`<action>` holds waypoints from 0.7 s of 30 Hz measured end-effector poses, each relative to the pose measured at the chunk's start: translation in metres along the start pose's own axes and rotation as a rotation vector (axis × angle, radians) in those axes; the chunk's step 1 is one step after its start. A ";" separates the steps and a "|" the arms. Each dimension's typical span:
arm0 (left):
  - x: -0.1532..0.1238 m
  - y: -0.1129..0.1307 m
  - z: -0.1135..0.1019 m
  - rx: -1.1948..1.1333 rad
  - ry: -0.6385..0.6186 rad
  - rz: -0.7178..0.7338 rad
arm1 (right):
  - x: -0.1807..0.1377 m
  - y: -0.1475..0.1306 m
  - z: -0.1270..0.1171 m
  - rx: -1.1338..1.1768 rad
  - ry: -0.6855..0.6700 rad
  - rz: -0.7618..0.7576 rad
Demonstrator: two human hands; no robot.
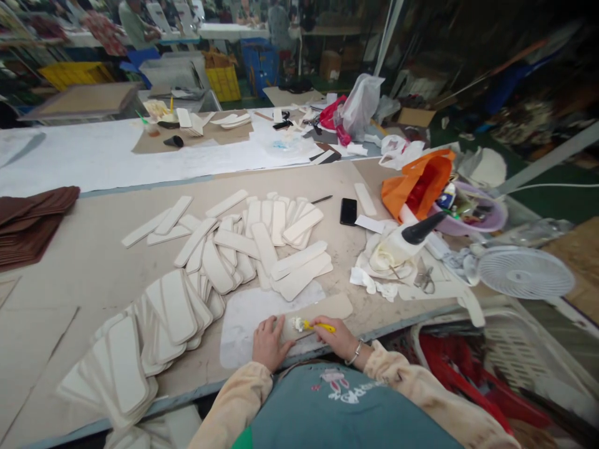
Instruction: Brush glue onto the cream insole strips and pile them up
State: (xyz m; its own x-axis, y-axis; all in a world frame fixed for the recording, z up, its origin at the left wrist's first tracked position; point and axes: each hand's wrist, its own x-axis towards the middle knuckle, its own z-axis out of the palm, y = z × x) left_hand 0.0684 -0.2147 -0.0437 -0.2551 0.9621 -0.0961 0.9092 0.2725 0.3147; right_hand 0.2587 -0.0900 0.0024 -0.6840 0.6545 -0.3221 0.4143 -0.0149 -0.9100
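Note:
My left hand (269, 342) lies with fingers spread flat on the near end of a tan rounded strip (327, 308), pinning it to a glue-stained white mat (243, 324). My right hand (337, 337) is closed on a small yellow-handled brush (314, 325) whose white, glue-laden tip touches the strip. Just beyond lie several white rounded strips in a loose heap (262, 243), and more overlap in a row (154, 330) to my left.
A glue bottle with a black nozzle (407, 240) lies on rags at the right, with scissors (425, 277), a black phone (348, 211), an orange bag (416, 181), a purple bowl (496, 221) and a white fan (524, 271). Brown pieces (32, 218) are stacked at far left.

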 end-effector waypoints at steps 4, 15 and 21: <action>0.000 -0.001 0.001 0.012 -0.006 -0.001 | -0.004 0.008 -0.014 0.041 0.065 0.039; 0.001 0.000 0.002 0.025 -0.011 -0.004 | -0.021 0.039 -0.083 -0.013 0.350 0.145; 0.002 0.002 -0.001 0.037 -0.024 -0.006 | -0.032 0.024 -0.085 -0.100 0.352 0.079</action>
State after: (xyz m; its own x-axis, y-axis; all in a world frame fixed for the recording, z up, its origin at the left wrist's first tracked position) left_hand 0.0691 -0.2125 -0.0426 -0.2535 0.9598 -0.1204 0.9193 0.2778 0.2789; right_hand 0.3419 -0.0471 0.0131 -0.4061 0.8745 -0.2653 0.5263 -0.0135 -0.8502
